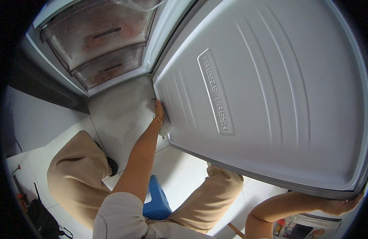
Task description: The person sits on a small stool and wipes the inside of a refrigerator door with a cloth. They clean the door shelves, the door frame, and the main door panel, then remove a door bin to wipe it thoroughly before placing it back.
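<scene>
My left hand [160, 111] is low at the bottom of the open freezer door [249, 98], with a grey cloth [165, 127] under or beside the palm; the fingers are partly hidden. At the door's outer edge on the right, my right hand [342, 206] rests against the rim, its fingers mostly out of sight behind it. The door's grey inner panel bears raised lettering. Left of the door stands the open freezer compartment, with two frosted transparent drawers [112, 33] shut inside it and reddish contents showing through.
Dark wet-looking patches mark the tiled floor [121, 119] below the freezer. A blue plastic stool [157, 203] stands between my knees. A black bag [43, 219] lies at the lower left. Clear plastic [139, 4] hangs over the upper drawer.
</scene>
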A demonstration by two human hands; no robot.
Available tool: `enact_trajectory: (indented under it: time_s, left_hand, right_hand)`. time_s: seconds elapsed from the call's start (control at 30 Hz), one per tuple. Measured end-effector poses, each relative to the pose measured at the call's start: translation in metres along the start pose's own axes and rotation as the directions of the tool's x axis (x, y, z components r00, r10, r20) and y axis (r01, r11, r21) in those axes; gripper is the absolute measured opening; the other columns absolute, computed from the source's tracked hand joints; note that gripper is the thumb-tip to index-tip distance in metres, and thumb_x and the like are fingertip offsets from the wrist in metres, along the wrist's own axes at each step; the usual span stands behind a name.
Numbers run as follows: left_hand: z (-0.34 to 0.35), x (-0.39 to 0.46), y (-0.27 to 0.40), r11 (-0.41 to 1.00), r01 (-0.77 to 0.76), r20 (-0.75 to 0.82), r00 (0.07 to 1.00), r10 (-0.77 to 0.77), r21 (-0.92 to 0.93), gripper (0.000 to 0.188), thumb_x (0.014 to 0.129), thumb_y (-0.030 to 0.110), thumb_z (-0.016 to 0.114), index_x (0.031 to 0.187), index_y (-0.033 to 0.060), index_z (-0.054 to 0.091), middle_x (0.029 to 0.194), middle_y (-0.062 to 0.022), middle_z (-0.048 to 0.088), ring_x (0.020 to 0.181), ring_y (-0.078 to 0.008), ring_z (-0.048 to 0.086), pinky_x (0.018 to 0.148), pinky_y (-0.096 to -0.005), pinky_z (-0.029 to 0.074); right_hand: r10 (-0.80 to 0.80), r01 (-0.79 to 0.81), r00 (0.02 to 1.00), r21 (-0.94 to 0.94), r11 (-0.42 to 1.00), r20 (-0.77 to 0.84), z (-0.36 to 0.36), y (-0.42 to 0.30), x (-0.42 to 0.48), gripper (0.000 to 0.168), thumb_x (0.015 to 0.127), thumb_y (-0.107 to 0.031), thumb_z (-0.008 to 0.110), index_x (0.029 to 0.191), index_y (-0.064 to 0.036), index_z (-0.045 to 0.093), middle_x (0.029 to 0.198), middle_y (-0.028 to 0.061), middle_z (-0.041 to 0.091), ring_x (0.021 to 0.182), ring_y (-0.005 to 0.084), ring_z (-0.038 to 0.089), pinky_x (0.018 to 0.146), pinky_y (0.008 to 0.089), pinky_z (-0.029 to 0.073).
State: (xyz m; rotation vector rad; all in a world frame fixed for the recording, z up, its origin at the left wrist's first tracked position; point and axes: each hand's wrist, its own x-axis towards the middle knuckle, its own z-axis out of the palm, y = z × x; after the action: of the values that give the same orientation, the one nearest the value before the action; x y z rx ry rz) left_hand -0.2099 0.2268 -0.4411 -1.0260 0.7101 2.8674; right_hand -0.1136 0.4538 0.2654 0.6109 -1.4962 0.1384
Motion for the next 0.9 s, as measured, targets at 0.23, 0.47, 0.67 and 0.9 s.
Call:
enact_trajectory:
  time_s: [0.23, 0.47, 0.67, 0.9]
  left_hand:
    - [0.004, -0.062, -0.054, 0.959, 0.239, -0.184, 0.960, -0.211, 0.151, 0.077, 0.093, 0.057, 0.033, 0.146, 0.0024, 0.021, 0.146, -0.0166, 0.033, 0.133, -0.0292, 0.034, 0.110, -0.0364, 0.025]
    - [0.025, -0.141, -0.042, 0.915, 0.369, -0.115, 0.928, -0.353, 0.164, 0.073, 0.094, 0.054, 0.032, 0.144, 0.0017, 0.026, 0.144, -0.0162, 0.037, 0.130, -0.0271, 0.039, 0.109, -0.0374, 0.025]
    - [0.009, -0.140, -0.044, 0.942, 0.320, -0.153, 0.941, -0.303, 0.097, 0.058, 0.094, 0.047, 0.037, 0.132, 0.0042, 0.045, 0.132, -0.0151, 0.050, 0.118, -0.0275, 0.048, 0.101, -0.0385, 0.034]
    - [0.061, -0.204, -0.022, 0.945, 0.315, -0.187, 0.937, -0.295, 0.088, 0.049, 0.093, 0.040, 0.038, 0.127, 0.0068, 0.051, 0.123, -0.0111, 0.056, 0.109, -0.0266, 0.052, 0.096, -0.0392, 0.039]
  right_hand:
    - [0.122, -0.122, 0.993, 0.095, 0.988, 0.004, 0.006, 0.001, -0.006, 0.041, 0.094, -0.020, 0.031, 0.117, 0.000, 0.059, 0.110, 0.0158, 0.064, 0.099, 0.0259, 0.063, 0.086, 0.0393, 0.055]
    - [0.192, -0.199, 0.979, 0.128, 0.972, 0.067, 0.007, -0.009, -0.007, 0.053, 0.095, -0.024, 0.017, 0.120, 0.006, 0.053, 0.113, 0.0245, 0.059, 0.100, 0.0304, 0.063, 0.080, 0.0389, 0.061]
    - [0.418, -0.420, 0.904, 0.362, 0.832, 0.090, 0.022, -0.043, 0.004, 0.049, 0.094, -0.025, 0.023, 0.111, 0.006, 0.057, 0.114, 0.0186, 0.060, 0.090, 0.0239, 0.067, 0.078, 0.0367, 0.061]
    - [0.433, -0.421, 0.899, 0.406, 0.811, 0.068, 0.017, -0.048, 0.001, 0.039, 0.093, -0.022, 0.031, 0.102, 0.002, 0.060, 0.104, 0.0168, 0.066, 0.081, 0.0182, 0.069, 0.071, 0.0317, 0.062]
